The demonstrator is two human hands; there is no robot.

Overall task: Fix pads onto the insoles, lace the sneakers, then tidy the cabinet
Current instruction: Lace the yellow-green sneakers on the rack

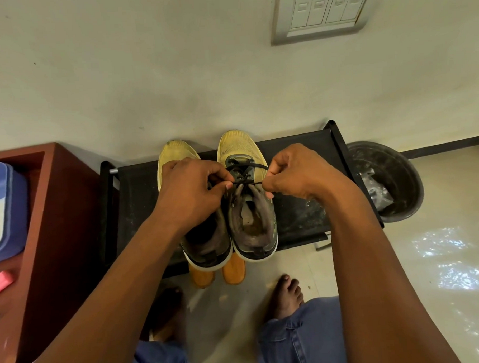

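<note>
On top of the low black fabric-topped shoe rack against the far wall sit two worn yellow mesh sneakers with grey collars — the left sneaker mostly under the left forearm, the right sneaker being laced. Left hand has fingers curled, thumb and forefinger pinching one end of the thin black shoelace; right hand likewise curled, pinching the other end. Lace runs taut between them across the upper eyelets, lower crossings already threaded. Judged step: tightening or tying off the right sneaker. To do it well, pull both ends evenly outward, keep the tongue flat and centred, check equal lengths before knotting — uneven pull would likely skew the lacing. Whether the left sneaker is laced can't be told, hand hides it. Two orange sandals poke out near the rack's front edge. Black bucket right of rack, reddish-brown wooden cabinet left.
</note>
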